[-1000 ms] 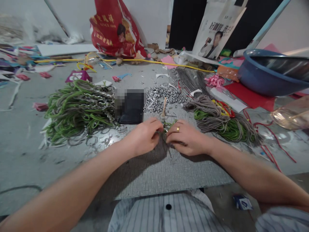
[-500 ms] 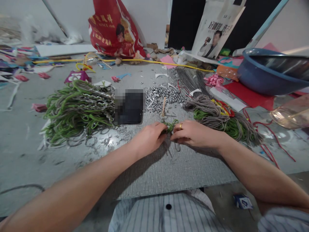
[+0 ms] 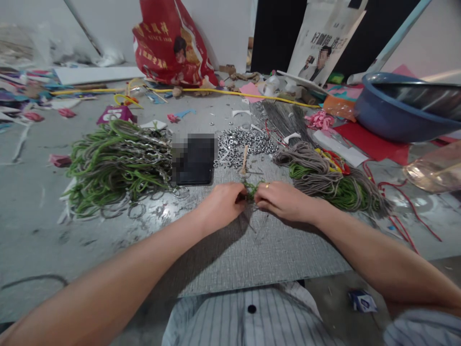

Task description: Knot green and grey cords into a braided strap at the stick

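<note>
Between my two hands is a small piece of green cord (image 3: 251, 188), partly hidden by the fingers. My left hand (image 3: 226, 202) is closed on its left end. My right hand (image 3: 275, 198), with a ring on one finger, pinches the cord from the right. Just beyond them lie a thin wooden stick (image 3: 245, 158) and a heap of small metal nuts (image 3: 248, 143). To the left rests a dark phone (image 3: 196, 163), partly pixelated. A bundle of green and grey cords (image 3: 338, 180) lies right of my right hand.
A large pile of green and grey braided cords (image 3: 115, 168) lies at left. Thin grey wires (image 3: 283, 120) spread behind the nuts. A blue basin (image 3: 399, 113) stands at right, with red cords (image 3: 399, 197) nearer. A red bag (image 3: 173, 48) stands at the back.
My right hand has shifted slightly left, and its fingers have closed in. Both hands are now nearer each other, with less of the green cord showing above the fingers.
</note>
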`<state>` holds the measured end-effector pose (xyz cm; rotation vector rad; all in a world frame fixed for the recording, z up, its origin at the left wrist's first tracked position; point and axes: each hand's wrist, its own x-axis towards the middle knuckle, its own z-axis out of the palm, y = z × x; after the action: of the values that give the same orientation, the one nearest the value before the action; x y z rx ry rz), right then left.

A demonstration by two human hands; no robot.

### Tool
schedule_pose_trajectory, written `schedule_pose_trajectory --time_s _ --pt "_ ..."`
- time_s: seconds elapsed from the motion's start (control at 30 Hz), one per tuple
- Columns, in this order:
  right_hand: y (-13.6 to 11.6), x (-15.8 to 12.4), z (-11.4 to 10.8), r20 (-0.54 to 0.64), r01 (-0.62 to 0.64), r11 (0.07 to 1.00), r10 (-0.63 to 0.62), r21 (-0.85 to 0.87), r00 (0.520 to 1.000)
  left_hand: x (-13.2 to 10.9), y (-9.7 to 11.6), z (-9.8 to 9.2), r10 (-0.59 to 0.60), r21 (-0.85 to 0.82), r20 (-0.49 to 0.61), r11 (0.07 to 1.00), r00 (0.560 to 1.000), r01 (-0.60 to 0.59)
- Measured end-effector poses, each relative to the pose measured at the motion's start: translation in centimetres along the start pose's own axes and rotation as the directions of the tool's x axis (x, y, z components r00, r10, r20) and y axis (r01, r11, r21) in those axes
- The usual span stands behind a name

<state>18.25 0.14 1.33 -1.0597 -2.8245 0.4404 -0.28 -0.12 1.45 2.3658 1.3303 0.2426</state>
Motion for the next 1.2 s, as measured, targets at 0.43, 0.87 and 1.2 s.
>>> schedule_pose_trajectory --time_s 0.43,0.87,1.2 --pt "0.0 1.8 2.3 -0.283 -0.157 0.978 0.190 0.134 0.940 0.0 0.1 0.2 -0.027 0.003 -0.008 1.000 1.000 0.027" --pt "0.3 0.8 1.8 -0.262 0.042 0.999 -0.048 -0.029 0.964 -0.2 -0.5 -0.4 -0.077 -0.231 0.052 0.969 0.996 0.087" --pt "0.0 1.4 1.5 -0.241 0.069 0.997 -0.074 -0.028 0.968 0.0 -0.3 -0.5 -0.088 -0.226 0.059 0.969 0.994 0.099"
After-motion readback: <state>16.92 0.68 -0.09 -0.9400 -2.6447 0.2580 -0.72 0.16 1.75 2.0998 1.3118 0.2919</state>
